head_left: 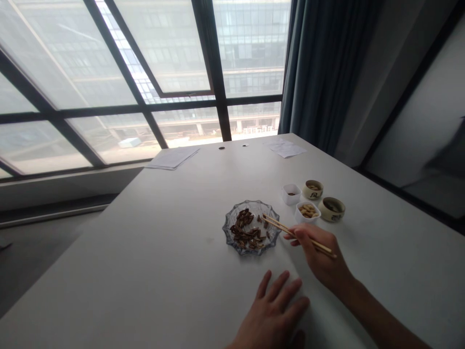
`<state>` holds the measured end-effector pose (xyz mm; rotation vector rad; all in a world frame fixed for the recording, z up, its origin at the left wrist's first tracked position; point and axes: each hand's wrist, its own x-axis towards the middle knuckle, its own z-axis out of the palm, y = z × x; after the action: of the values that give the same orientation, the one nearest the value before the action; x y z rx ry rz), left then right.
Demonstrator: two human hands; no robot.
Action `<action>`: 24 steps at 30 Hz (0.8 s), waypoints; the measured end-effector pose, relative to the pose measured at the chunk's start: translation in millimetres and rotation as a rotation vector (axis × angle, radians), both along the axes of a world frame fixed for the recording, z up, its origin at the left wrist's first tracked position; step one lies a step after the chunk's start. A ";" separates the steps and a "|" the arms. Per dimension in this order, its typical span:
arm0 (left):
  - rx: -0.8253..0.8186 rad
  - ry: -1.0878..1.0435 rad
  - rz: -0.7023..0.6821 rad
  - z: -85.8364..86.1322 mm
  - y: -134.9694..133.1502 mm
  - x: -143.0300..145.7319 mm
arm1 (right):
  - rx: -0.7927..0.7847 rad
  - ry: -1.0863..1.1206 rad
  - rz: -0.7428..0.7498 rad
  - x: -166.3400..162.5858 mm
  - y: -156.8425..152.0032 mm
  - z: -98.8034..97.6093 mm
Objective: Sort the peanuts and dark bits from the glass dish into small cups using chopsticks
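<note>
My right hand (323, 254) is closed around a pair of wooden chopsticks (290, 231). Their tips are over the right part of a scalloped glass plate (232, 245); whether they pinch anything is too small to tell. Dark brown sunflower seeds (247, 232), by their look, lie in a curved heap on the plate, with a few apart at its right. Flat on the table in front of the plate rests my left hand (274, 310), fingers spread, holding nothing.
Beyond my right hand stand a white dish of peanuts (308, 211), a white dish (291, 194) with a little dark content, and two beige cups (313, 189) with dark characters. Papers (172, 158) lie at the white table's (163, 252) far left, more papers (285, 147) far right.
</note>
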<state>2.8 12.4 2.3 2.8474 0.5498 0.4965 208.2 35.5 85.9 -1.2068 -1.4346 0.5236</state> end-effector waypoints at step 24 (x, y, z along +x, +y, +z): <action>0.063 0.024 0.008 -1.7 0.4 0.6 | -0.040 0.085 -0.110 -7.3 2.3 -11.4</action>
<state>3.4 12.8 0.6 2.9153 0.5604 0.4894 200.9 37.7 74.5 -1.2723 -1.2838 0.5237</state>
